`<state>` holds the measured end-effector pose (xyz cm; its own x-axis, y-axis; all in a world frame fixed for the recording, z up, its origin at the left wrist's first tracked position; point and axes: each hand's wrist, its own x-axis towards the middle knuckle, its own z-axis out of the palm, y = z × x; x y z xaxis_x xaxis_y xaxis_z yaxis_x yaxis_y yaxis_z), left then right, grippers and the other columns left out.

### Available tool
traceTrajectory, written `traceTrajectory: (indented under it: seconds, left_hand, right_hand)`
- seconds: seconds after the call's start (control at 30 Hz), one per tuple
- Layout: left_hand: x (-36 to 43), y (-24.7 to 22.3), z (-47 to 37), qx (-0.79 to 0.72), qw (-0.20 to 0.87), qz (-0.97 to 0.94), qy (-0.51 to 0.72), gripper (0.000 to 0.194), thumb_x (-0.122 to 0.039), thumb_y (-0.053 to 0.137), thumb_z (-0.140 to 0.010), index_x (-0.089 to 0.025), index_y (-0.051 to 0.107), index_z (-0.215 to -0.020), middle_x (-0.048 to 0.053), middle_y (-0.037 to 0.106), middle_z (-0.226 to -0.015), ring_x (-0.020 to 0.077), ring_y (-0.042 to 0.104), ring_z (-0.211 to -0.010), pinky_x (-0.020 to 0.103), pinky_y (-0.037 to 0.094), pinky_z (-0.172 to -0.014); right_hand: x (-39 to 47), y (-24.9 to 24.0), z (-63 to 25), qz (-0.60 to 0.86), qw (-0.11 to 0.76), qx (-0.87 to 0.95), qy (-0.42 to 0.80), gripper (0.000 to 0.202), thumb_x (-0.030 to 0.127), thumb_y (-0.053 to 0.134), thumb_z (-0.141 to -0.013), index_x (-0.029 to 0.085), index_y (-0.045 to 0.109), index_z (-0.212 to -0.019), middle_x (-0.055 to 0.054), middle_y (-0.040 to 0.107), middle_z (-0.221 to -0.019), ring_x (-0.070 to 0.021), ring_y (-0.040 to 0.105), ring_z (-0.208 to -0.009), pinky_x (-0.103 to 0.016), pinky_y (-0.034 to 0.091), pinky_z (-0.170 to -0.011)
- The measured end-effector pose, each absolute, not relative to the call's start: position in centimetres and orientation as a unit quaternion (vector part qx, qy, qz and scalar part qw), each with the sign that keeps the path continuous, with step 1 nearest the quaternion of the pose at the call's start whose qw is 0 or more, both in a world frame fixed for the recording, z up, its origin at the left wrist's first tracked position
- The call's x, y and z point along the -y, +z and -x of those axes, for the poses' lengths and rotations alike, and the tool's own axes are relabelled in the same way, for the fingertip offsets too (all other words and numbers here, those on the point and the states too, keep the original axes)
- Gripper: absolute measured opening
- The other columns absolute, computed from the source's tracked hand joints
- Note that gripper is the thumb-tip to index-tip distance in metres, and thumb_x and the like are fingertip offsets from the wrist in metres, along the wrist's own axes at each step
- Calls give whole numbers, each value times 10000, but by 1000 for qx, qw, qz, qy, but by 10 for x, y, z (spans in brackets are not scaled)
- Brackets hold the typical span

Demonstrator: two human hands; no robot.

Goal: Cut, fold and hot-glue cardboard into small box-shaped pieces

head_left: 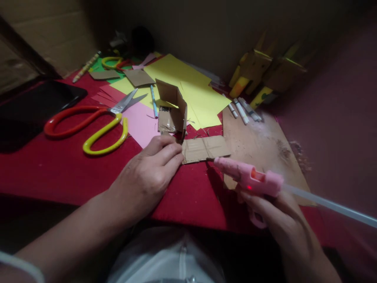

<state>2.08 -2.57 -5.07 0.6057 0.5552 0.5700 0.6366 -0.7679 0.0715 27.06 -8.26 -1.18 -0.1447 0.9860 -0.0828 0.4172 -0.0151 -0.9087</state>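
In my right hand point(265, 208) is a pink hot glue gun point(244, 175), its red light lit and a long clear glue stick point(330, 204) trailing from its back. The nozzle points left, at the near edge of a flat cardboard flap point(206, 148). My left hand point(159, 163) is closed over the left end of that cardboard, pressing it to the table. Folded cardboard walls point(173, 112) stand upright just beyond my left fingers. Whether the flap and walls are one piece is hidden by my hand.
Large scissors point(103, 118) with red and yellow handles lie left on the red-covered table point(188, 204). Yellow paper point(203, 98), pink paper point(141, 122) and markers point(241, 111) lie behind. A brown board point(265, 145) is at right; cardboard figures point(253, 70) stand at the back. A dark flat device point(38, 106) lies far left.
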Motion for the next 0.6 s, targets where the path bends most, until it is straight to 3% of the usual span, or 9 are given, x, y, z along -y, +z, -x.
traceTrajectory:
  seconds: [0.23,0.6]
  left_hand:
    - [25,-52,-20,336,72,893,-290,244,-118,431,-951,-25,646,-1020,148,652,-1062,301,497,-1081,442,515,-929]
    - [25,-51,-21,342,74,893,-284,246,-126,421,-955,-48,649,-1001,144,661,-1060,296,508,-1075,440,524,-910]
  right_hand:
    - [82,-7,-263,547,334,624,448,380,279,527,-934,313,604,-1304,-1,605,-1367,-294,565,-1258,-453,468,-1077]
    - [83,-12,-275,567,331,616,435,413,343,545,-922,286,589,-1328,-41,594,-1380,-323,446,-1359,-495,408,-1110]
